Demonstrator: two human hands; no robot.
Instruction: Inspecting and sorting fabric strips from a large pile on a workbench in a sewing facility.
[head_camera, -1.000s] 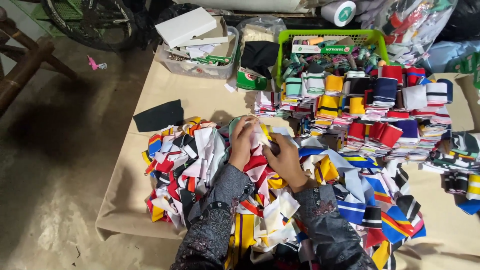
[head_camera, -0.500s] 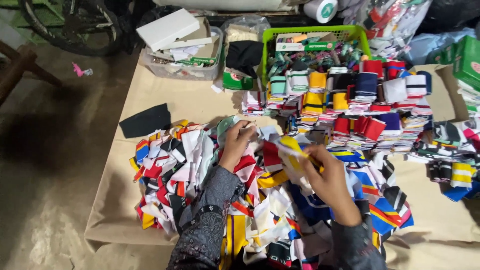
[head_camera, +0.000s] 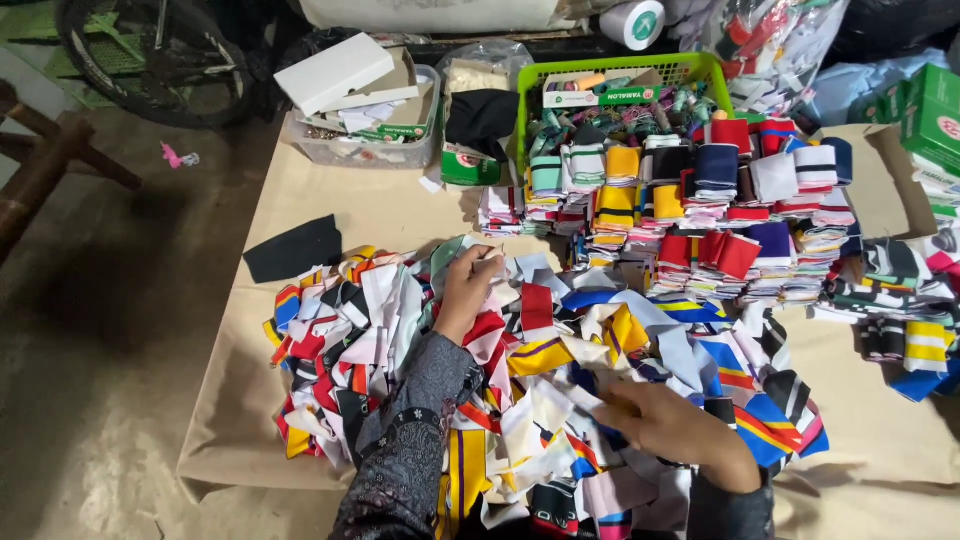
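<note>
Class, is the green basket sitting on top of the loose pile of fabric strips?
No, the green basket stands at the far edge, beyond the folded stacks.

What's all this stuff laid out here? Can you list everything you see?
Loose fabric pieces: a heap, many colours, near side of the sheet.
Folded fabric stacks: many, mixed colours, far right.
Green basket: one, behind the stacks.
Clear tub: one, holding white boxes, far left.
Black fabric piece: one, left of the heap.
Tan sheet: one, underneath everything.
Bicycle wheel: one, top left.
Left hand: on the heap.
Right hand: on the heap.
</note>
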